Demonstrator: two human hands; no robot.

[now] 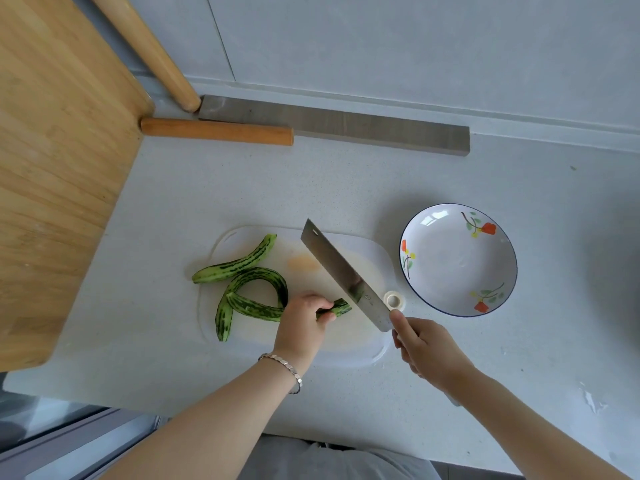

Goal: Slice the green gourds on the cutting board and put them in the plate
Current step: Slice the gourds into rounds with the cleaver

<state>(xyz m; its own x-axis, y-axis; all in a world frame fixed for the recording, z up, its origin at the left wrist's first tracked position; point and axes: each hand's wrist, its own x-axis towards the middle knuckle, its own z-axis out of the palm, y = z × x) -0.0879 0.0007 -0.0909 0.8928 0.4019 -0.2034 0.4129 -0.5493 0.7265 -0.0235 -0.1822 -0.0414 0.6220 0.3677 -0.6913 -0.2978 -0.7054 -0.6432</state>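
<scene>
Three striped green gourds lie on a white cutting board (pixel 360 251): one straight (pixel 239 261), one curved (pixel 258 277), and one (pixel 256 308) that my left hand (pixel 304 323) grips near its right end. That end sticks out past my fingers toward the blade. My right hand (pixel 426 351) holds a cleaver (pixel 343 271) by its handle, the blade slanting over the board just right of the gourd's tip. A floral plate (pixel 459 259) sits to the right of the board with nothing in it.
A small roll of white tape (pixel 394 300) sits at the board's right edge beside the blade. A large wooden board (pixel 59 168) stands at the left. A wooden rolling pin (pixel 216 131) and a grey bar (pixel 332 124) lie along the back wall.
</scene>
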